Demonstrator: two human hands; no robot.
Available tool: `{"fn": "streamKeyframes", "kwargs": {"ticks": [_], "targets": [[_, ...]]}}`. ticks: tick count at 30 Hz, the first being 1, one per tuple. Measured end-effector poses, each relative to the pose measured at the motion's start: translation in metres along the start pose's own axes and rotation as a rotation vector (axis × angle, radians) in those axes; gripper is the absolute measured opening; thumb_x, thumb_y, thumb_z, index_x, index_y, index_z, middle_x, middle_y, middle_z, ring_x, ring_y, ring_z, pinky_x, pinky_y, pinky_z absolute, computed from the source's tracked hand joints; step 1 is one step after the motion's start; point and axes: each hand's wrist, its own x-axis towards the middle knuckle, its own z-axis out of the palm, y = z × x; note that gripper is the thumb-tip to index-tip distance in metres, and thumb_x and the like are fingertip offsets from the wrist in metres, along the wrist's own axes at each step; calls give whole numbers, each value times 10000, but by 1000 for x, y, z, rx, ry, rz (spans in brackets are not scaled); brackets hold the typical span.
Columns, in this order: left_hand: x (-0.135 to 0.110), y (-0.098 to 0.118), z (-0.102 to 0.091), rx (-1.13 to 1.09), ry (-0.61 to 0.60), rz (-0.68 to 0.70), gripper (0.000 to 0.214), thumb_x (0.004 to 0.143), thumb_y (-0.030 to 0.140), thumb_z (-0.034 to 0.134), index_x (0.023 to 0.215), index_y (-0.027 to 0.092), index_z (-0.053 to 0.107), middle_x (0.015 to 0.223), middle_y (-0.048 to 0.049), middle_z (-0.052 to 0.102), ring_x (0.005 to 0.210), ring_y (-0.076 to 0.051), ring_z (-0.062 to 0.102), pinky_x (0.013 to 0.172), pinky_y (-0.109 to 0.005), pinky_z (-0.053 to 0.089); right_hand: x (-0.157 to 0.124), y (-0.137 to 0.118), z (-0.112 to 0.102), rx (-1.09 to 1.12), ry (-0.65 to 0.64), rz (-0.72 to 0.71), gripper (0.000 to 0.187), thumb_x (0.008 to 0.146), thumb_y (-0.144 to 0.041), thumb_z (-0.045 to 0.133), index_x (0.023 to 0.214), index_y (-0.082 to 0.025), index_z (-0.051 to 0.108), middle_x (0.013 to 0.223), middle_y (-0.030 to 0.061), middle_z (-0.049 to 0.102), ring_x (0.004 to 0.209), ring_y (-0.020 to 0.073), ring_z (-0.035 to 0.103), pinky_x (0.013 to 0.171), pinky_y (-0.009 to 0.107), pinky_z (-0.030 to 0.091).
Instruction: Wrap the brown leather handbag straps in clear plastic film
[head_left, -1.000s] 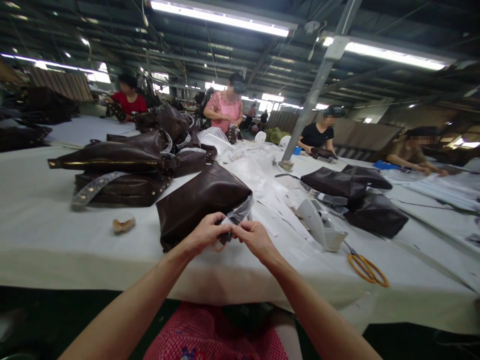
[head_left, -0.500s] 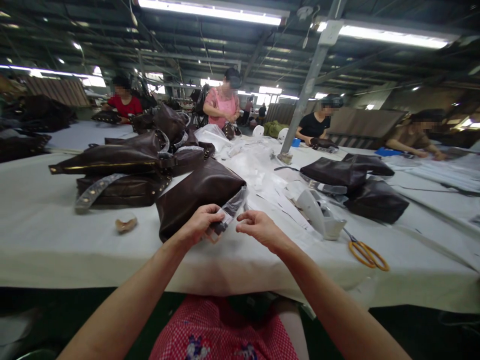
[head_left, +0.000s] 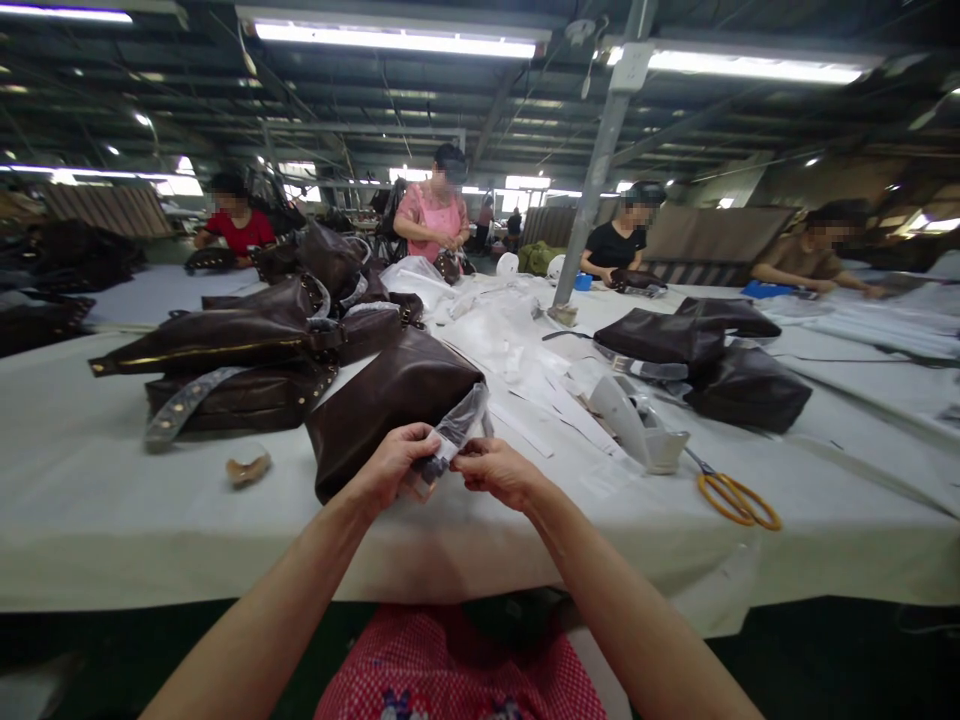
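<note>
A dark brown leather bag (head_left: 390, 400) lies on the white table (head_left: 112, 500) right in front of me. Its strap end (head_left: 457, 430) is wrapped in clear plastic and sticks out toward me. My left hand (head_left: 394, 468) is closed round the lower part of that wrapped strap. My right hand (head_left: 495, 470) pinches the plastic beside it, fingertips almost touching the left hand's.
More brown bags are piled at the left (head_left: 247, 350) and right (head_left: 712, 360). Yellow-handled scissors (head_left: 735, 497) and a white tape dispenser (head_left: 637, 425) lie to my right, a small tan scrap (head_left: 247, 467) to my left. Several people work at the far side.
My right hand, which had drawn slightly away half a second ago, has come back onto the plastic wrap. The view has tilted down a little.
</note>
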Motion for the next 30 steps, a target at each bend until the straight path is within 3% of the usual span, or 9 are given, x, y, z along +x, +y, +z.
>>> {"fn": "streamKeyframes", "kwargs": {"ticks": [6,12,19,24,30], "targets": [[1,-2,1,40,-20,-52,314,644,380,765,777,158,587,585,32,559,434,-91,493,407,-190,377,-7,-5,-12,-101,41,-34,267,538,-231,790,715,-188,595,678,35,666,669,155,558,592,278,390],[1,-3,5,35,2,-25,292,628,343,781,707,139,588,584,20,576,469,-78,504,454,-182,396,0,6,-2,-129,139,-143,246,555,-240,737,704,-191,548,592,-28,595,587,120,492,568,265,350],[0,-3,4,121,-30,-104,322,651,412,749,784,171,581,574,38,554,431,-90,482,391,-185,375,1,14,1,-10,119,-89,354,557,-362,788,755,-178,560,615,-49,540,616,102,449,630,274,361],[1,-7,11,143,-37,-77,286,643,366,748,773,161,596,585,33,553,471,-86,490,435,-180,385,-4,21,-1,-26,197,-81,264,564,-329,742,725,-176,599,728,-15,591,691,125,475,629,269,333],[0,-11,18,117,-66,-13,310,588,348,780,744,124,633,638,8,575,542,-88,503,513,-192,401,-11,34,3,-12,276,-88,219,572,-354,706,670,-159,688,584,-28,522,571,103,354,568,270,257]]}}
